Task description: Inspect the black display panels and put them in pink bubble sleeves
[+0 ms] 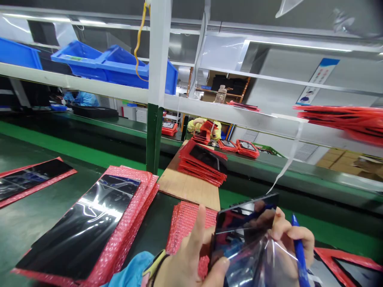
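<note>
A glossy black panel (pixel 242 223) is held up in front of me, its clear protective film (pixel 263 259) partly lifted at the lower edge. My left hand (pixel 191 255) grips the panel's left edge with thumb and fingers, in a blue sleeve with a wristband. My right hand (pixel 290 243) is closed on the panel's right side and film, and also holds a blue pen (pixel 299 255). A strip of white tape (pixel 287 163) runs up from the panel toward the shelf.
A black panel (pixel 86 223) lies on a stack of pink bubble bags (pixel 134 207) at left. More bags (pixel 185 219) lie under my hands. Red stacks (pixel 203 163) rest on a wooden board (pixel 188 187). Blue bins (pixel 104 63) stand on the shelf. A white-green post (pixel 155 119) rises ahead. A person (pixel 206 127) works beyond.
</note>
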`<action>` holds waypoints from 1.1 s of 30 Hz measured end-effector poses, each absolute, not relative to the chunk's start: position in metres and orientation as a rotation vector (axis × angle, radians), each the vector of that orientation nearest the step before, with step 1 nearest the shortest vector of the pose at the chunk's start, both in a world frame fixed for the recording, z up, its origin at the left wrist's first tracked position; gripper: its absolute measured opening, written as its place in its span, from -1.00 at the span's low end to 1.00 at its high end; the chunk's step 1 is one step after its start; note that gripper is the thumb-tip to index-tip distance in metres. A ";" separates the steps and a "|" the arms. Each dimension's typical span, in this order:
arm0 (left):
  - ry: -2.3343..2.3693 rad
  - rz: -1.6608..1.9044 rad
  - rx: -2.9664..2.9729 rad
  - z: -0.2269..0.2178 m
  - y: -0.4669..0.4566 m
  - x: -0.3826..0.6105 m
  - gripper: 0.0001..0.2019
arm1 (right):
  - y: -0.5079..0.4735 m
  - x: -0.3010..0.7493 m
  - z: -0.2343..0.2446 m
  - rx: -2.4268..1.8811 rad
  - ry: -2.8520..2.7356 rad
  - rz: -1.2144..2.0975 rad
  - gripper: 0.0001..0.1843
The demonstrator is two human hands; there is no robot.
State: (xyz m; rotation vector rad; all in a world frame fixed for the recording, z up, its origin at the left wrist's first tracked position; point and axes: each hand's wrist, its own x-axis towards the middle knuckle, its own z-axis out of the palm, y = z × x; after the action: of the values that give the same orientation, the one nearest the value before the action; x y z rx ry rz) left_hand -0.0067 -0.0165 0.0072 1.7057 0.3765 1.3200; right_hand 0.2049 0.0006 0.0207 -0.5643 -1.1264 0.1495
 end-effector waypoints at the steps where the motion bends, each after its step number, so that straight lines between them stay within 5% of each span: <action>1: 0.411 1.317 1.723 0.005 -0.020 -0.008 0.01 | 0.001 0.204 0.020 -0.562 -1.100 0.188 -0.72; 18: 0.578 1.292 1.856 -0.014 -0.018 -0.008 -0.04 | 0.019 0.224 0.016 -0.479 -1.203 0.326 -0.65; 33: 0.151 1.217 1.561 0.041 0.007 -0.013 -0.02 | -0.003 0.193 0.032 -0.958 -0.883 0.831 -0.68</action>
State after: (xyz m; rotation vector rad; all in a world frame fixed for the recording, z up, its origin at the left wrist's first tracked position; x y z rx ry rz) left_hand -0.0131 0.0072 0.0412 1.5606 0.1506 1.2166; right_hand 0.1932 -0.0031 0.0325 -0.9580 -0.8834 0.8307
